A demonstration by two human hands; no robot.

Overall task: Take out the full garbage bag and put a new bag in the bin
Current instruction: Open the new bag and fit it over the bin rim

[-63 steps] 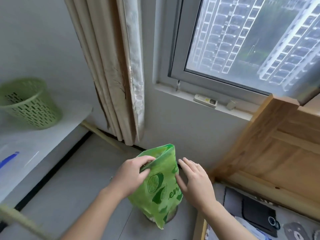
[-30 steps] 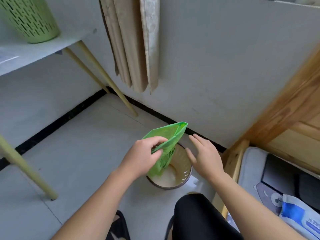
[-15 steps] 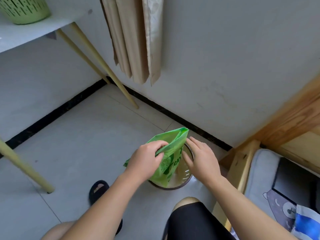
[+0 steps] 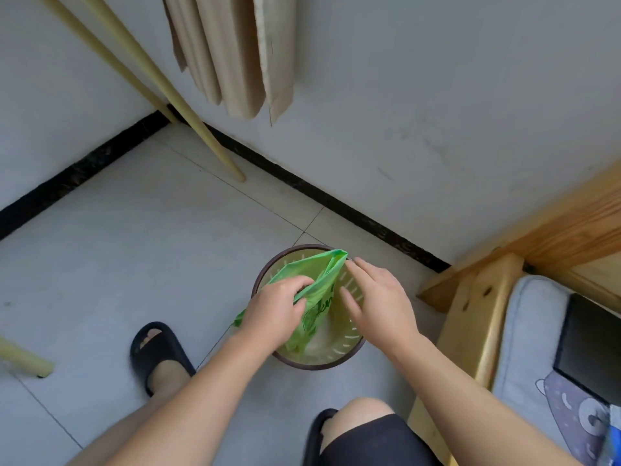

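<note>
A small round bin [image 4: 304, 363] with a dark rim and slotted cream walls stands on the tiled floor near the wall. A green plastic bag [image 4: 319, 284] with a printed lime design hangs half inside it. My left hand [image 4: 274, 312] pinches the bag's near edge over the bin's left rim. My right hand [image 4: 379, 302] hovers over the bin with fingers spread, fingertips touching the bag's far top edge. The bin's bottom looks bare where it shows beside the bag.
A wooden bed frame [image 4: 477, 317] with a grey mattress [image 4: 544, 358] stands right of the bin. Yellow table legs [image 4: 188, 112] slant to the floor at upper left. Beige curtains [image 4: 235, 55] hang on the wall. My feet in black slippers [image 4: 158, 351] stand below the bin.
I have crouched lower and the view has tilted down. Both hands have brought the green bag from chest height down into the bin's mouth.
</note>
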